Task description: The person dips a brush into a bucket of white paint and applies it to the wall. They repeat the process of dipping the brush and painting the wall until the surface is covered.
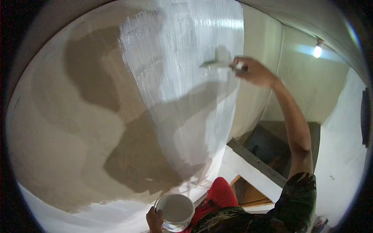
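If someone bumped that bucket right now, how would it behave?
The bucket would probably tilt, since the left hand holds it at one side. Its rim looks evenly round, suggesting a fairly stiff wall.

No readable text, no legible labels, numbers or signs

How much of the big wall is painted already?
Part of it, it seems. A wide white band runs down the middle, and the lower edge is white too. The right hand holds a brush over the band; the left hand holds a white bucket. The big tan part on the left still looks unpainted.
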Action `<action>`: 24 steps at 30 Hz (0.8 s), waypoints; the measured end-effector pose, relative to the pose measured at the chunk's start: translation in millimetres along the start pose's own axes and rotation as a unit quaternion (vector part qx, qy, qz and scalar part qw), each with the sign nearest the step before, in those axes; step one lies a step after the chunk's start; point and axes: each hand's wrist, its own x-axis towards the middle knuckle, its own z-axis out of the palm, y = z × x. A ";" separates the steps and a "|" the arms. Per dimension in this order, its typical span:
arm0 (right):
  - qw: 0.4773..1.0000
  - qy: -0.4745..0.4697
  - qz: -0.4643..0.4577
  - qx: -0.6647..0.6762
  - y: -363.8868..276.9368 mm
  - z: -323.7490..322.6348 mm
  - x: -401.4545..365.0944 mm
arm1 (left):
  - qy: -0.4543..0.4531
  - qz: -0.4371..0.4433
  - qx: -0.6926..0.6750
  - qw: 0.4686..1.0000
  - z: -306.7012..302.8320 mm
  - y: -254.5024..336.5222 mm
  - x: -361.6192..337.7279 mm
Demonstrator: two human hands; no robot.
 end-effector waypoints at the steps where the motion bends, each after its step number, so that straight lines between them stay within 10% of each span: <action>1: 0.997 0.028 -0.051 -0.041 1.7 -15.0 15.7 | 0.007 -0.009 -0.023 1.000 -3.1 4.2 -2.2; 14: 0.974 0.222 0.018 -0.050 -85.0 -98.7 44.7 | 0.029 0.014 -0.037 0.999 7.5 -20.3 -3.4; 17: 0.952 0.272 -0.141 -0.009 -45.5 -76.0 77.8 | 0.029 0.019 0.004 0.999 5.0 -13.6 -2.7; 24: 0.981 0.182 -0.072 -0.007 19.9 74.3 0.8 | 0.023 -0.001 0.031 0.999 14.3 -24.9 1.1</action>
